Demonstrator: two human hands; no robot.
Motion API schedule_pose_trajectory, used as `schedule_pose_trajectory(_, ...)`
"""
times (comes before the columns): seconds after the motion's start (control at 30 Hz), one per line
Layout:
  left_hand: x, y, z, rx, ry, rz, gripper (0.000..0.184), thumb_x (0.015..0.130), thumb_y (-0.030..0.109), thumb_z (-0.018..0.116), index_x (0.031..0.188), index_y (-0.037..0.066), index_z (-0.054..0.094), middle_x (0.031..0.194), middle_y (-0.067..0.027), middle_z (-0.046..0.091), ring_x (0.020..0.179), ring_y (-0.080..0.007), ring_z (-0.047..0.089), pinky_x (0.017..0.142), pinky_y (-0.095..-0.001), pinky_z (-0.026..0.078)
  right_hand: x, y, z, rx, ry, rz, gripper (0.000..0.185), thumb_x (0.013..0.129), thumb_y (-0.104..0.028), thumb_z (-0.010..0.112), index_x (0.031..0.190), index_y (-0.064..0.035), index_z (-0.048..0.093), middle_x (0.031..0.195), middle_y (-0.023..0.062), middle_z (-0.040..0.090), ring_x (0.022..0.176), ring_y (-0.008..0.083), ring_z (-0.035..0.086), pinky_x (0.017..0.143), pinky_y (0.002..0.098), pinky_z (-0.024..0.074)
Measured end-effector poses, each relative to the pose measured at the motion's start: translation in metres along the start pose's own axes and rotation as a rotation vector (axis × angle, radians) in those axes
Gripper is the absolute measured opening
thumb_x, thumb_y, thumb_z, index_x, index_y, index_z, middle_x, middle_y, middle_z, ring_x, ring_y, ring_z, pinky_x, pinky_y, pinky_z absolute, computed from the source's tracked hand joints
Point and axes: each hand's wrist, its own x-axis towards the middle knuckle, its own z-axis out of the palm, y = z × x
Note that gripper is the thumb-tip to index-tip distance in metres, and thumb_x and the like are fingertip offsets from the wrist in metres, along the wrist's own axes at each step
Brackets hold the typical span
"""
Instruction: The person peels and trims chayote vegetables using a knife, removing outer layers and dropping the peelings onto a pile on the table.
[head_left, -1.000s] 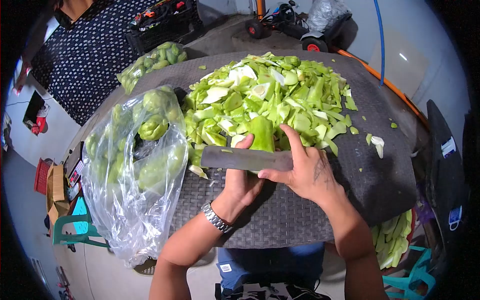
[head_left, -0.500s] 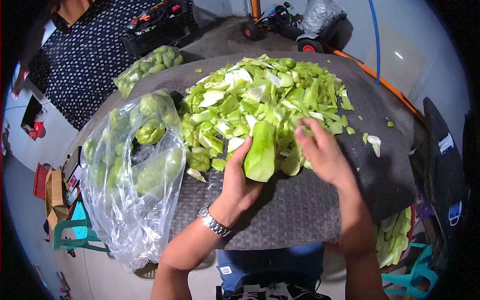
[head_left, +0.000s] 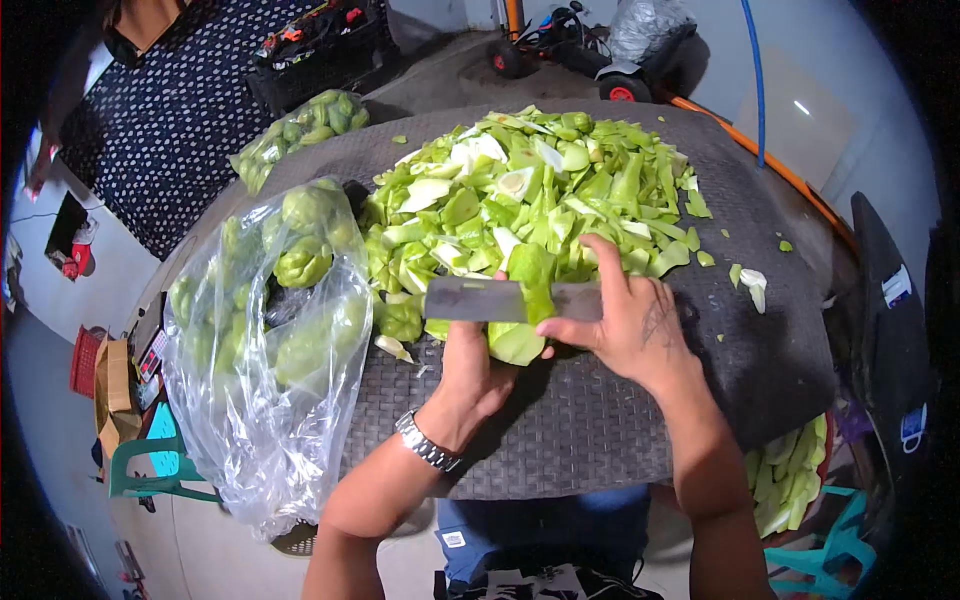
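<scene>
My left hand (head_left: pixel 470 365) is closed around a partly peeled chayote (head_left: pixel 517 345), holding it upright over the near part of the table. In my right hand (head_left: pixel 637 325) is a wide-bladed knife (head_left: pixel 470 300), its blade lying flat across the chayote, with the handle hidden in my fingers. A strip of green peel (head_left: pixel 538 290) hangs over the blade, near my right thumb. Just beyond both hands lies a large heap of chayote peelings (head_left: pixel 600 190). An unpeeled chayote (head_left: pixel 402 322) rests at the heap's near left edge.
A clear plastic bag of whole chayotes (head_left: pixel 270 340) stands left on the woven-patterned table (head_left: pixel 590 430); another bag (head_left: pixel 300 130) sits behind it. Peeled pieces (head_left: pixel 788 475) fill a container at lower right, by a green chair (head_left: pixel 830 555). Loose scraps (head_left: pixel 754 288) lie to the right.
My right hand has moved in to the chayote from the right, and the knife blade now shows across it. A peel strip now lies over the blade. My left hand has stayed in place.
</scene>
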Motion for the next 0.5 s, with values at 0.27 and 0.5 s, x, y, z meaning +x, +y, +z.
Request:
schedule_pose_trajectory(0.27,-0.001,0.013,0.011,-0.149,-0.07,-0.066,0.053,0.104,0.046,0.055,0.137,0.004,0.059,0.122,-0.0138,0.071,0.106,-0.0265,0.071,0.086,-0.0434,0.06,0.008,0.06,-0.018,0.133,-0.104,0.592,0.09,0.094,-0.073,0.057,0.14,0.0042,0.047,0.095,0.029,0.073,0.091,0.0463,0.073,0.086,0.0526,0.0558)
schedule_pose_trajectory(0.5,0.006,0.012,0.006,-0.067,0.005,-0.007,0.055,0.104,0.049,0.055,0.136,0.005,0.06,0.125,-0.0123,0.07,0.113,-0.0255,0.069,0.098,-0.039,0.056,0.004,0.007,-0.01,0.536,-0.253,0.449,0.091,0.093,-0.074,0.059,0.138,0.005,0.047,0.085,0.0258,0.073,0.074,0.0419,0.074,0.067,0.0479,0.0586)
